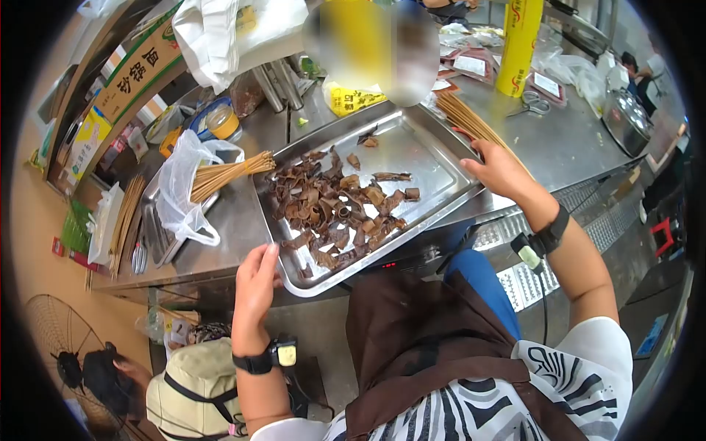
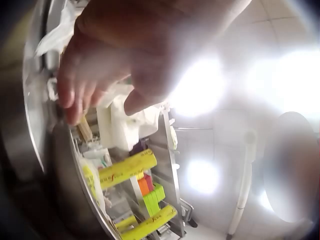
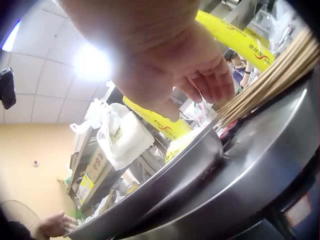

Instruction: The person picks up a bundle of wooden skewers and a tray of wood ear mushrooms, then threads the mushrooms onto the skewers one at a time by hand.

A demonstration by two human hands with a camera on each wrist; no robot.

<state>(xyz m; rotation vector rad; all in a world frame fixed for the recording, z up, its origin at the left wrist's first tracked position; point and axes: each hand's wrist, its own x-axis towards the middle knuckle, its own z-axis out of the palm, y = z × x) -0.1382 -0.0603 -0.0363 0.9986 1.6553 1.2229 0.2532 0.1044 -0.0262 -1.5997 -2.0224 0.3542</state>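
A steel tray holds many dark brown, curled food pieces, heaped mostly toward its left side. It lies on the steel counter, its near edge projecting over the front. My left hand is at the tray's near left corner, fingers fairly straight and fingertips right at the rim. At the opposite end, my right hand is over the right corner. The right wrist view shows its thumb and loosely bent fingers spread apart above the tray rim. Red handles lie by the right fingers.
Bamboo skewers lie beyond the tray's right side. Another skewer bundle rests by a plastic bag on the left. Scissors, a yellow roll and a lidded pot stand farther right. Someone in a cap sits below left.
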